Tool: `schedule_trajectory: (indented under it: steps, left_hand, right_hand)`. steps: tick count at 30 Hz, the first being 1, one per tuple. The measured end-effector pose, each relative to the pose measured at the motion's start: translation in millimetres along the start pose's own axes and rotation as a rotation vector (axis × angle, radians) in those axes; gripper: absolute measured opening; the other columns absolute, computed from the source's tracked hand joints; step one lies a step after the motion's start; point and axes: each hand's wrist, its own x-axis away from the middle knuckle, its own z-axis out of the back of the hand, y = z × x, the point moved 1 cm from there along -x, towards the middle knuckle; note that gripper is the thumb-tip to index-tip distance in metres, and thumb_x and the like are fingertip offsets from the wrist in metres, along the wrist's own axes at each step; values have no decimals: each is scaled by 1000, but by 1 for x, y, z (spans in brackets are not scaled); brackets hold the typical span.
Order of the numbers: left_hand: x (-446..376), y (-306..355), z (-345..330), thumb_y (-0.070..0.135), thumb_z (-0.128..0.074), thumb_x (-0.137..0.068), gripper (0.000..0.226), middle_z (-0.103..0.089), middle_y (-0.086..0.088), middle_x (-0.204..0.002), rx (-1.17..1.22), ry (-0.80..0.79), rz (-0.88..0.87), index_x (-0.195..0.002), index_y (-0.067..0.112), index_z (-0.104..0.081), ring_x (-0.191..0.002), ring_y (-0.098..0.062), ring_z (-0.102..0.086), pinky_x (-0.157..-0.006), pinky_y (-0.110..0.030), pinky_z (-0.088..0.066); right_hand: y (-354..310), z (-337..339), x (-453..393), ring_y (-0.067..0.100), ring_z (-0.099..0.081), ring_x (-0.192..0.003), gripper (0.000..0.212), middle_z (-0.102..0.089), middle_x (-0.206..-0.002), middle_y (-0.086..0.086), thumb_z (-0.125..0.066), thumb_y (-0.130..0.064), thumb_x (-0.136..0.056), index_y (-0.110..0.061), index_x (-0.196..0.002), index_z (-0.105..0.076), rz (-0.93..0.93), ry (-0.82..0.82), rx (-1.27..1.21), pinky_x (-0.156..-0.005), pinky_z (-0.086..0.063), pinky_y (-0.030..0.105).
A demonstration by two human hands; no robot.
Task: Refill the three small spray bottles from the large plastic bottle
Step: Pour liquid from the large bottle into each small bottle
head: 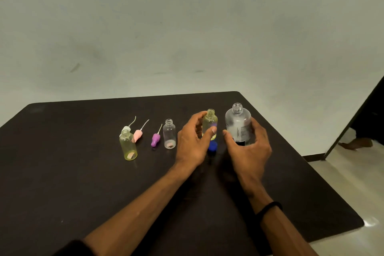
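Held upright in the left hand [192,138]: a small yellow-tinted clear plastic spray bottle [209,123], neck open, thumb across its front and fingers curled behind. Just to the right of that grip, a large clear plastic bottle [238,123] with a label strip, cap off, standing on the dark table [62,172]. Wrapped around its lower body, the right hand [248,147], fingers curled behind and thumb in front; looks like a hold, though firmness of contact hard to judge. Directly below the left thumb, between both hands, a blue plastic cap [212,146] lying on the table.

Judged step: start of the first pour, receiving bottle and source both in hand. Next move likely calls for lifting and tipping the large bottle so its wide mouth meets the narrow neck, slowly, since the size mismatch invites spilling.

Further left of the grip: a small colourless clear bottle [170,134], open; then a purple spray head with dip tube [155,139], a pink spray head [137,134] and a white spray head [126,129], all lying flat; nearest the viewer on that side, a second yellow-tinted small bottle [128,146], open. Fill levels not clear.
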Motion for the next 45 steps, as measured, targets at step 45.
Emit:
schedule_trajectory:
  steps: [45]
  left_hand:
    - [38,-8,83,30,-85,-86,68,-59,5,-131,-337,327,139,-144,18,-52,-101,5,-55,-77,7,-35]
  right_hand:
    - [4,-4,3,7,-60,-113,78,-66,-128,0,-97,-30,-71,-15,-138,-62,69,-71,63,-94,-43,9]
